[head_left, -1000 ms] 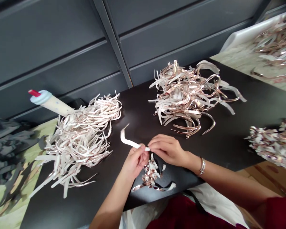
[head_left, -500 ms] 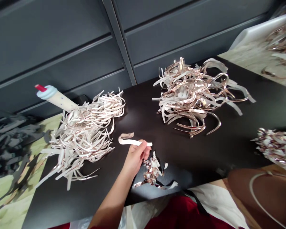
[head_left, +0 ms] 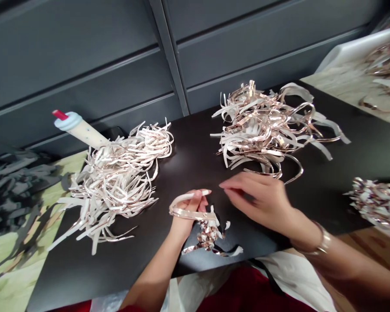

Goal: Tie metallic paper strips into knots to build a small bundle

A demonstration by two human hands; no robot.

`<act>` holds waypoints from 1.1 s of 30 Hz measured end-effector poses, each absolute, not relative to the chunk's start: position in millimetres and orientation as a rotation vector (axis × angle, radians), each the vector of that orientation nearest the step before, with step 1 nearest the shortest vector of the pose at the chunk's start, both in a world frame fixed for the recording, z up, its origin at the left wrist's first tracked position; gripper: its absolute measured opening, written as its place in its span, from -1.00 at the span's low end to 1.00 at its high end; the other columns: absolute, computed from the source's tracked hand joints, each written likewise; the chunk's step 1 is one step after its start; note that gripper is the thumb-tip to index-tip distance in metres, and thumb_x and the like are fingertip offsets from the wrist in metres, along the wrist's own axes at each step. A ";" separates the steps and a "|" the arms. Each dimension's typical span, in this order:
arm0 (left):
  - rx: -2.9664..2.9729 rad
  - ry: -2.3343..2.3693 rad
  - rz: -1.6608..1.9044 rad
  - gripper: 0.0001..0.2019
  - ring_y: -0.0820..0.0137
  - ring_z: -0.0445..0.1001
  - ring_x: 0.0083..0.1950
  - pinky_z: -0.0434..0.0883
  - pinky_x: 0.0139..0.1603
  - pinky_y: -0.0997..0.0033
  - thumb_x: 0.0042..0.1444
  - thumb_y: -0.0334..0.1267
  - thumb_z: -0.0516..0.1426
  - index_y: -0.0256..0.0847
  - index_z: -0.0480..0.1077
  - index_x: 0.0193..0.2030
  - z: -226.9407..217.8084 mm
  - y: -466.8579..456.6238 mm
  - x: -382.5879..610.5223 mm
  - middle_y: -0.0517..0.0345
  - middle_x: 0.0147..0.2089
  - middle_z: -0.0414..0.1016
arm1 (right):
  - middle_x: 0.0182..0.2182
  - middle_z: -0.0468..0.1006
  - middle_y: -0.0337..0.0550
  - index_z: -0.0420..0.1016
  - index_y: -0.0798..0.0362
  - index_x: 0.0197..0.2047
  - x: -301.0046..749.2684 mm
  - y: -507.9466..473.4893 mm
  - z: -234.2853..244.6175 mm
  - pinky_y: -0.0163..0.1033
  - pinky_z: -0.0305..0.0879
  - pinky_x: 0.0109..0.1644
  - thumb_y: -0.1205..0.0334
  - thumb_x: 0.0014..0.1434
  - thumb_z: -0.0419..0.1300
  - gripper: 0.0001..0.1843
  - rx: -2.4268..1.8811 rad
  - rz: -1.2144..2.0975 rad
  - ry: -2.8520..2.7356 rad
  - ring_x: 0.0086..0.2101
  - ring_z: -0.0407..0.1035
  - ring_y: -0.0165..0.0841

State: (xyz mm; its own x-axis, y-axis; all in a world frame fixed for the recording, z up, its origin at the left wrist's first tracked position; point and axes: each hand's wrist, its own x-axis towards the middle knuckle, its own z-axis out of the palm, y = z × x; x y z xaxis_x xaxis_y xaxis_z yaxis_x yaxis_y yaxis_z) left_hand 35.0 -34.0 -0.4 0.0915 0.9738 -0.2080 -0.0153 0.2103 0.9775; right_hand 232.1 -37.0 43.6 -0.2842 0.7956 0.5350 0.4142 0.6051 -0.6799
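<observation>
My left hand [head_left: 191, 210] is closed around a strip [head_left: 185, 213], white on one side and shiny rose-gold on the other. The strip bends back in a loop on the left, and its white end sticks out past the thumb. To the right, apart from that end, my right hand [head_left: 263, 197] has thumb and forefinger pinched together at the tips. Anything between them is too small to make out. Just below my left hand lies a small heap of shiny scraps [head_left: 208, 236] on the black table [head_left: 188, 164].
A large pile of white-and-gold strips [head_left: 117, 177] lies at left, another pile [head_left: 266, 121] at back right. Shiny scraps [head_left: 377, 201] form a heap at far right. A pale tube with a blue rim [head_left: 84, 130] leans behind the left pile. Dark pieces [head_left: 16, 190] lie far left.
My right hand has come into view from the right, near the strip's end. The strip's free end has swung down toward me, showing its gold side. My left hand keeps its hold.
</observation>
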 end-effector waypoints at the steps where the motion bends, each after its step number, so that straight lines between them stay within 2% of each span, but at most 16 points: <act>1: 1.106 1.249 0.999 -0.62 0.51 0.29 -0.55 0.22 -0.50 0.52 0.09 0.04 0.13 -0.29 0.52 -0.29 0.9 -34.8 34.9 0.20 -0.57 0.36 | -0.37 0.53 -0.13 0.50 0.04 -0.19 226.2 -30.4 37.6 -0.31 0.36 -0.32 0.28 0.26 0.08 -0.83 -0.964 0.504 -1.950 -0.39 0.43 -0.38; 5: 1.222 1.337 0.983 -0.62 0.48 0.36 -0.54 0.29 -0.49 0.52 0.10 0.03 0.11 -0.28 0.48 -0.45 9.3 -36.8 38.3 0.18 -0.58 0.41 | -0.40 0.51 -0.11 0.49 0.10 -0.28 206.7 -18.9 11.7 -0.33 0.33 -0.32 0.34 0.28 0.02 -0.78 -0.989 0.475 -2.060 -0.41 0.41 -0.40; 8: 1.293 1.388 1.008 -0.65 0.46 0.41 -0.51 0.34 -0.43 0.52 0.11 -0.03 0.11 -0.29 0.48 -0.47 12.6 -36.9 42.0 0.16 -0.56 0.45 | -0.44 0.48 -0.10 0.47 0.12 -0.34 200.0 -21.4 5.5 -0.35 0.29 -0.31 0.37 0.30 -0.02 -0.73 -1.010 0.463 -2.083 -0.42 0.38 -0.41; 13: 1.392 1.441 1.003 -0.64 0.46 0.38 -0.55 0.31 -0.49 0.52 0.15 -0.07 0.09 -0.28 0.45 -0.52 8.5 -36.8 43.5 0.18 -0.60 0.41 | -0.50 0.41 -0.15 0.43 0.14 -0.42 197.3 -21.1 8.9 -0.38 0.17 -0.40 0.38 0.29 -0.03 -0.70 -1.051 0.474 -2.167 -0.49 0.29 -0.45; 20: 1.604 1.478 0.978 -0.62 0.43 0.41 -0.50 0.31 -0.44 0.49 0.19 -0.13 0.04 -0.25 0.42 -0.58 3.3 -35.7 39.3 0.16 -0.60 0.42 | -0.64 0.29 -0.27 0.31 0.12 -0.61 187.2 -6.8 -10.2 -0.35 -0.06 -0.52 0.47 0.12 0.01 -0.70 -1.055 0.248 -2.188 -0.62 0.09 -0.51; 23: 1.599 1.474 0.966 -0.66 0.43 0.41 -0.50 0.32 -0.44 0.50 0.19 -0.15 0.05 -0.25 0.45 -0.52 2.4 -34.3 39.5 0.17 -0.59 0.43 | -0.64 0.34 -0.25 0.34 0.12 -0.62 183.7 -2.6 -18.2 -0.37 -0.03 -0.50 0.49 0.03 0.03 -0.76 -1.101 0.272 -2.086 -0.60 0.16 -0.51; 26: 1.543 1.463 0.962 -0.69 0.43 0.43 -0.50 0.34 -0.44 0.51 0.18 -0.16 0.06 -0.26 0.47 -0.49 3.2 -33.2 41.1 0.16 -0.57 0.45 | -0.63 0.41 -0.25 0.41 0.13 -0.58 185.7 -1.0 -17.9 -0.40 0.04 -0.49 0.49 -0.01 0.08 -0.80 -1.129 0.456 -1.961 -0.58 0.24 -0.50; 30: 1.440 1.432 0.996 -0.72 0.43 0.47 -0.51 0.37 -0.45 0.50 0.16 -0.15 0.08 -0.28 0.48 -0.42 4.9 -32.3 42.6 0.13 -0.48 0.51 | -0.57 0.47 -0.26 0.50 0.10 -0.46 193.3 -4.0 -11.6 -0.44 0.12 -0.47 0.41 0.13 0.10 -0.81 -1.076 0.716 -1.870 -0.56 0.29 -0.53; 33: 1.548 1.460 1.006 -0.70 0.43 0.48 -0.49 0.36 -0.41 0.50 0.19 -0.16 0.06 -0.27 0.47 -0.45 3.3 -32.1 41.5 0.15 -0.49 0.52 | -0.54 0.47 -0.23 0.50 0.10 -0.40 196.0 -8.3 -12.4 -0.42 0.15 -0.44 0.37 0.21 0.07 -0.78 -1.031 0.634 -1.965 -0.53 0.29 -0.51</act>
State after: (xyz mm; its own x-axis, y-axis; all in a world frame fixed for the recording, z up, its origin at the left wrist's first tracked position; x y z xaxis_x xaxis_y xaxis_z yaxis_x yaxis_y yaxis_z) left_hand 41.5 -32.1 3.3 0.0323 0.9987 0.0392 0.3926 -0.0487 0.9184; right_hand 196.0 -8.3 -12.4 -0.3384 0.8394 0.4254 0.4325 0.5402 -0.7219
